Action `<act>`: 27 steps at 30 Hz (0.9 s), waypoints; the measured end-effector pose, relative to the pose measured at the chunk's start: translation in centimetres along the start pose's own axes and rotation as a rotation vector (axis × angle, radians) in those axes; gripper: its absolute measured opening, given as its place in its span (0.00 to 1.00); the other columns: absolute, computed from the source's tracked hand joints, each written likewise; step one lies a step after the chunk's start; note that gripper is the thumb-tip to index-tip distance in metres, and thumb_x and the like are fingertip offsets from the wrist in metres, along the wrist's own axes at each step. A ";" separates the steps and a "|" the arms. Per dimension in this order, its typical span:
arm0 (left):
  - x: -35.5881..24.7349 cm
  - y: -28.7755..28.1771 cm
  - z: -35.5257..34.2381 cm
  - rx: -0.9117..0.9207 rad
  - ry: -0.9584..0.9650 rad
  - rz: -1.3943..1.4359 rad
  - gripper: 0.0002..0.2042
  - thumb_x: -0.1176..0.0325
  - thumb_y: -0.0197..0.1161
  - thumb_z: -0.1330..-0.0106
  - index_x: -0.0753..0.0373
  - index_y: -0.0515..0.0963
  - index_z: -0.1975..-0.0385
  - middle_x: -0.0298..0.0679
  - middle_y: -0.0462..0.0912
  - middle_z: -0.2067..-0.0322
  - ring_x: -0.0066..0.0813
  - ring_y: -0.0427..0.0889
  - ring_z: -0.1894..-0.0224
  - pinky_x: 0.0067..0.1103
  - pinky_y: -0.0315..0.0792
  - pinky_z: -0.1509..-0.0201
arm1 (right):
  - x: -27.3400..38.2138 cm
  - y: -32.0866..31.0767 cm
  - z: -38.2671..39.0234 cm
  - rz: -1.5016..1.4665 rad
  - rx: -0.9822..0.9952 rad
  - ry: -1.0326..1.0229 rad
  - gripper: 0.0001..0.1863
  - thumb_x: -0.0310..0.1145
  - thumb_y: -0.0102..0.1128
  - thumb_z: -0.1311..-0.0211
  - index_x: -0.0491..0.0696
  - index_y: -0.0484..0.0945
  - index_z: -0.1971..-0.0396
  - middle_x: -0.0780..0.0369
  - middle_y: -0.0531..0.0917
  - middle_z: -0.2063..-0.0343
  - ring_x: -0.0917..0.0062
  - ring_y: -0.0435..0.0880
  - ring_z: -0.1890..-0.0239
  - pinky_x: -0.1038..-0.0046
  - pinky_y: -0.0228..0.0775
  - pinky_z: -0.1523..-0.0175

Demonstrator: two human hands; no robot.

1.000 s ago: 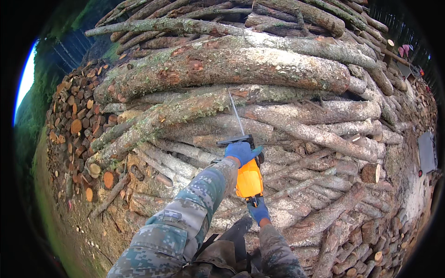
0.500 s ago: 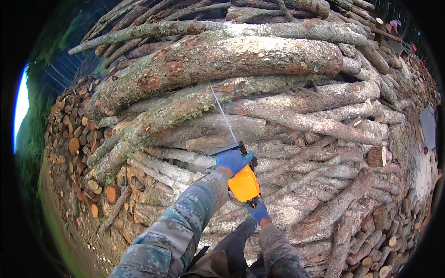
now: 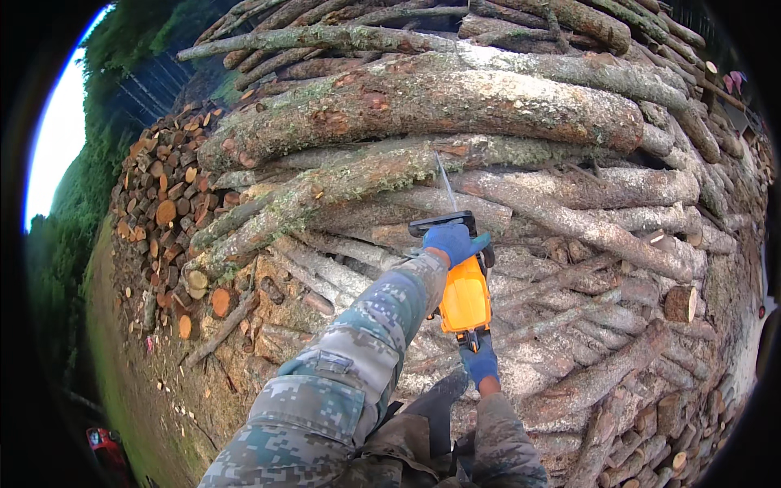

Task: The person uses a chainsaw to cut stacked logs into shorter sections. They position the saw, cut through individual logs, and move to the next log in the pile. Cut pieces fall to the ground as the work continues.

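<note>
While the left hand [image 3: 447,241] clutches the front and the right hand [image 3: 480,362] the rear of the orange chainsaw [image 3: 465,299] between them, its bar [image 3: 445,180] ahead of both could get pinched, imo, if that mossy log [image 3: 346,187] at the tip sags.

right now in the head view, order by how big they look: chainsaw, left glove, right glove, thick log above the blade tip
1. Thick log
2. Chainsaw
3. Left glove and right glove: too alike to rank
</note>
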State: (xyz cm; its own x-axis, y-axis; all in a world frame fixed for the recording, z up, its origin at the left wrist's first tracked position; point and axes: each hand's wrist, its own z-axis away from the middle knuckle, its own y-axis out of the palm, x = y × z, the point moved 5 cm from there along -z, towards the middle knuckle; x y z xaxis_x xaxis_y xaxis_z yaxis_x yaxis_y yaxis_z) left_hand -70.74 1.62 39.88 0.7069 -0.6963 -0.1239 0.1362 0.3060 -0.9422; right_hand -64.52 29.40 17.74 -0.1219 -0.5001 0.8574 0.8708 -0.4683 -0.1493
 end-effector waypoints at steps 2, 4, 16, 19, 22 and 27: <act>0.5 -1.2 0.7 -0.013 -0.014 -0.019 0.43 0.26 0.43 0.29 0.67 0.86 0.55 0.54 0.88 0.55 0.53 0.87 0.53 0.40 0.79 0.47 | 2.1 -0.1 1.5 -0.233 -0.031 -0.083 0.33 0.37 0.72 0.43 0.50 0.75 0.36 0.60 0.89 0.58 0.70 0.88 0.62 0.66 0.78 0.51; -0.5 -2.0 0.1 -0.026 0.018 -0.022 0.44 0.25 0.43 0.30 0.68 0.86 0.55 0.54 0.87 0.53 0.53 0.87 0.51 0.40 0.78 0.46 | 2.0 -1.2 1.5 0.045 -0.132 -0.056 0.37 0.35 0.71 0.43 0.50 0.70 0.33 0.58 0.89 0.55 0.68 0.89 0.56 0.65 0.78 0.48; -0.8 -0.4 0.4 -0.011 0.001 0.007 0.44 0.25 0.43 0.30 0.68 0.87 0.58 0.55 0.87 0.55 0.55 0.87 0.53 0.41 0.79 0.48 | 1.5 -1.0 1.3 0.004 -0.138 -0.080 0.40 0.37 0.74 0.44 0.51 0.69 0.31 0.57 0.88 0.50 0.65 0.89 0.51 0.64 0.78 0.44; 0.0 1.2 1.0 0.033 -0.020 0.012 0.43 0.26 0.43 0.29 0.66 0.88 0.62 0.54 0.89 0.60 0.55 0.88 0.57 0.43 0.79 0.52 | 0.0 -0.1 1.0 0.024 -0.099 -0.021 0.38 0.39 0.75 0.44 0.51 0.72 0.33 0.57 0.88 0.50 0.65 0.89 0.51 0.64 0.78 0.44; 0.1 2.3 0.2 0.001 0.023 0.049 0.43 0.25 0.43 0.30 0.66 0.88 0.63 0.54 0.89 0.62 0.54 0.88 0.59 0.43 0.79 0.53 | -1.8 0.3 0.1 -0.080 -0.118 -0.061 0.35 0.40 0.75 0.44 0.52 0.75 0.35 0.57 0.88 0.51 0.65 0.89 0.52 0.64 0.78 0.44; 0.3 2.2 0.5 0.045 -0.016 0.023 0.43 0.25 0.43 0.30 0.65 0.88 0.63 0.53 0.89 0.63 0.53 0.88 0.60 0.43 0.79 0.54 | -1.0 0.2 0.9 -0.031 -0.078 0.015 0.30 0.40 0.75 0.43 0.51 0.80 0.40 0.57 0.89 0.54 0.67 0.88 0.53 0.64 0.78 0.45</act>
State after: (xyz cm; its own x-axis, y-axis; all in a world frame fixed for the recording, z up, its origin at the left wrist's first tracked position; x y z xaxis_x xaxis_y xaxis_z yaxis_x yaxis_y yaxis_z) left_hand -69.92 2.43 37.90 0.7209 -0.6788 -0.1397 0.1507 0.3504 -0.9244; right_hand -63.83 30.46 17.27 -0.1560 -0.4946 0.8550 0.8270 -0.5387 -0.1607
